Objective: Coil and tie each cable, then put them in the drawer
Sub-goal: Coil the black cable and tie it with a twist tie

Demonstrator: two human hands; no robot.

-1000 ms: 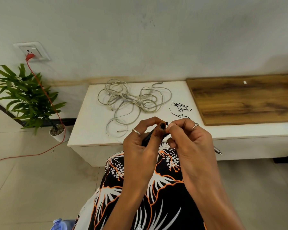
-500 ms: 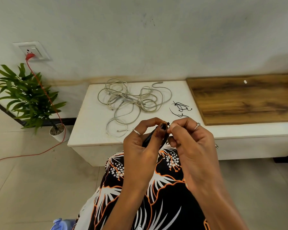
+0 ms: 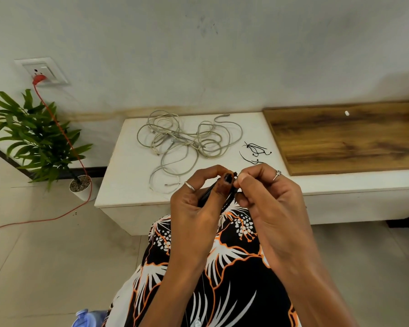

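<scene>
Left hand (image 3: 198,204) is gripping a dark cable (image 3: 207,197), bundled for tying; right hand (image 3: 265,197) is pinching a tie at its top. Grey cables (image 3: 187,142) are lying tangled at 12 o'clock on the white cabinet (image 3: 128,185), spare black ties (image 3: 255,149) at 1 o'clock; drawer unseen.

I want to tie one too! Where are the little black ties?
In the head view, the thin black ties lie on the white table, between the tangled grey cables and the wooden board.
</scene>
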